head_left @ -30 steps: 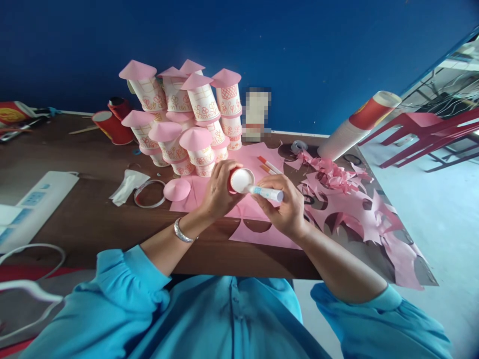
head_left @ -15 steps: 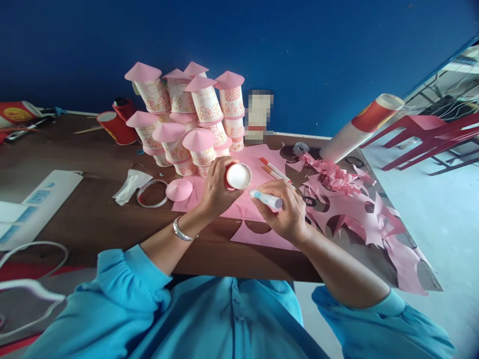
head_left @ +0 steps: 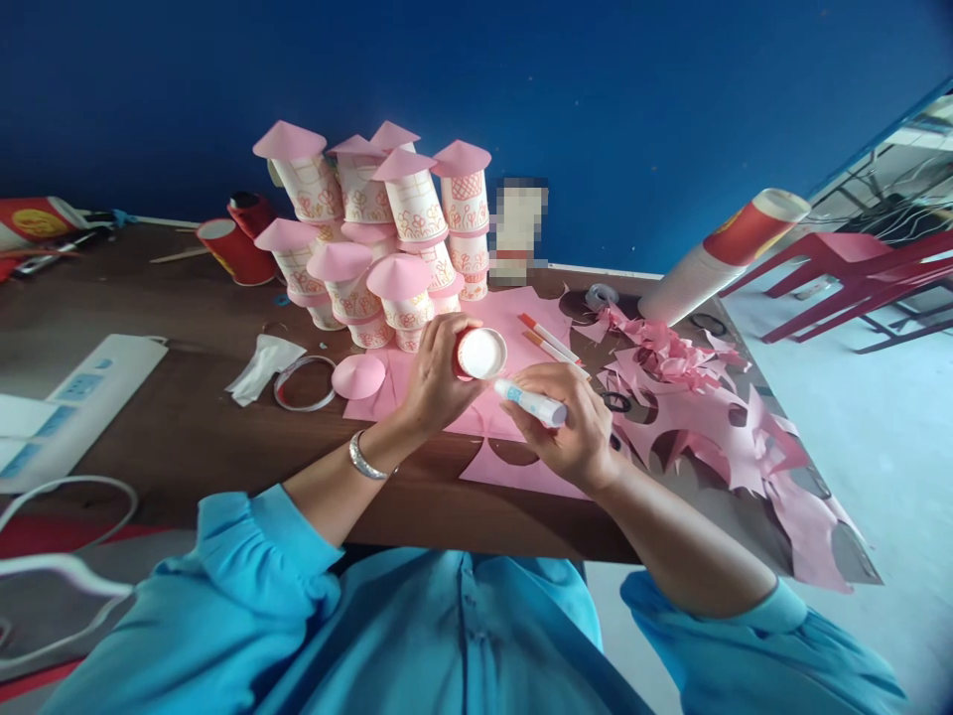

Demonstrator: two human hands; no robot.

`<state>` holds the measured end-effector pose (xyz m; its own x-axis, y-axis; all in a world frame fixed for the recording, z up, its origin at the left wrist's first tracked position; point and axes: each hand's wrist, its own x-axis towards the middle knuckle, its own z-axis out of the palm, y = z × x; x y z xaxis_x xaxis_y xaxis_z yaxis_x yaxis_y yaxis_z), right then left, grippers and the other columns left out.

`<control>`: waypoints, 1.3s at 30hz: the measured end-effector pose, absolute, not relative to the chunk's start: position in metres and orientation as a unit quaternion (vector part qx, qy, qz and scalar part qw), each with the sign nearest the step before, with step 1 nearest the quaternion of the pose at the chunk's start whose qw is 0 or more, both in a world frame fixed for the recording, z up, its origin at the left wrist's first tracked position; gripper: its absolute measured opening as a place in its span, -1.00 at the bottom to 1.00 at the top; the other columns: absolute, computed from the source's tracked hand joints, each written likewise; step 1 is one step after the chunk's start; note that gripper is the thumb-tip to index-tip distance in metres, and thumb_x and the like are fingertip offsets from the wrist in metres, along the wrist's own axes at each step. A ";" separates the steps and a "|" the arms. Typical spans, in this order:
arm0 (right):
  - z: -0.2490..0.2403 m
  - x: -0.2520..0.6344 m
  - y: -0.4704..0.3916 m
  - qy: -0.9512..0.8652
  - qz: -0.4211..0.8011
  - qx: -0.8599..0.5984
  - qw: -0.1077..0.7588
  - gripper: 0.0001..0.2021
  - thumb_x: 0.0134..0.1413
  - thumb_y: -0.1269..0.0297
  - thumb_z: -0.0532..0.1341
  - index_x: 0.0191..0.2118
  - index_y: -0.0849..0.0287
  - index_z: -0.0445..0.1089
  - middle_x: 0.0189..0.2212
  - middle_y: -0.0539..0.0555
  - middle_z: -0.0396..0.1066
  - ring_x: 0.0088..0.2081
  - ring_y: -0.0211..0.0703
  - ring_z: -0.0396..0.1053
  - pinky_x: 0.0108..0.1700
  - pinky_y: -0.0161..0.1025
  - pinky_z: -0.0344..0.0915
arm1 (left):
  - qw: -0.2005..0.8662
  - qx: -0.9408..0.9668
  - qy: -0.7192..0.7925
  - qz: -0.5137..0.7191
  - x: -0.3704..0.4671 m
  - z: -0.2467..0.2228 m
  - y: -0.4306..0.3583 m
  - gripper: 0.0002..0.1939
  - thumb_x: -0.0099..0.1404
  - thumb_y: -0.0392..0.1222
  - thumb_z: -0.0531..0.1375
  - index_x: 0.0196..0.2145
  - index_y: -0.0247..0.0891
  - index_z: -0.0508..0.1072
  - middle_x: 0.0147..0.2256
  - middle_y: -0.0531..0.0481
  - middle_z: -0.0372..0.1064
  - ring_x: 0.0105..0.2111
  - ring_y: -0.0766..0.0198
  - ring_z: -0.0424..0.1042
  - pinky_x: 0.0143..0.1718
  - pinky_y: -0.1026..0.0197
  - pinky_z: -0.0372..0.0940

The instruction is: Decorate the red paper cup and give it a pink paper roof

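R hand [head_left: 547,397] was in close, fingers curled round a white tube [head_left: 532,403], prob. glue — tip just beside the paper cup [head_left: 482,355], contact hard to tell. L hand [head_left: 436,377] had that cup clasped, white round end up, over the pink sheet [head_left: 507,310]. Looked like a gluing step; next move seemingly called for a steady cup & light tip at the rim. Beyond stood pink-roofed towers [head_left: 417,211], then blue wall [head_left: 596,129].
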<state>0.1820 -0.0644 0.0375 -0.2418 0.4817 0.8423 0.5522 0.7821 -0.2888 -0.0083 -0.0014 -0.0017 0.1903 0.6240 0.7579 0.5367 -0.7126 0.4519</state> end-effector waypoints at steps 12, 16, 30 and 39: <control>0.031 0.179 -0.068 -0.814 -0.077 -0.317 0.480 -0.73 0.31 0.32 0.37 0.05 0.08 0.36 -0.21 0.13 0.63 -0.21 -0.03 0.65 -0.26 -0.20 0.56 | 0.016 0.776 0.392 0.494 -0.006 -0.003 -0.004 -0.42 0.20 -0.33 0.32 0.14 -0.11 0.26 0.05 -0.15 0.46 0.06 -0.04 0.46 0.09 -0.11 0.40; 0.032 0.179 -0.071 -0.804 -0.070 -0.313 0.500 -0.71 0.29 0.34 0.39 0.05 0.09 0.37 -0.20 0.14 0.63 -0.20 -0.04 0.64 -0.25 -0.19 0.57 | 0.015 0.774 0.386 0.502 -0.005 -0.002 -0.004 -0.44 0.22 -0.36 0.30 0.13 -0.12 0.27 0.03 -0.15 0.47 0.05 -0.02 0.47 0.10 -0.11 0.40; 0.028 0.174 -0.075 -0.808 -0.056 -0.310 0.498 -0.71 0.30 0.35 0.39 0.05 0.07 0.37 -0.22 0.10 0.63 -0.21 -0.06 0.64 -0.22 -0.19 0.58 | 0.001 0.792 0.390 0.469 -0.002 0.001 -0.008 -0.46 0.24 -0.34 0.33 0.13 -0.12 0.28 0.05 -0.18 0.48 0.04 -0.06 0.47 0.07 -0.16 0.42; 0.030 0.176 -0.072 -0.798 -0.075 -0.311 0.510 -0.68 0.25 0.37 0.44 0.03 0.13 0.38 -0.22 0.15 0.62 -0.21 -0.04 0.64 -0.25 -0.18 0.59 | -0.020 0.798 0.389 0.459 0.003 -0.001 -0.012 -0.67 0.41 -0.32 0.19 0.11 -0.17 0.33 0.04 -0.21 0.48 0.04 -0.03 0.46 0.05 -0.10 0.41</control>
<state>0.1756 -0.0718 0.0298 -0.2866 0.4193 0.8614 0.5732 0.7955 -0.1965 0.0032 -0.0117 -0.0009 0.2756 0.6021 0.7494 0.6394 -0.6969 0.3248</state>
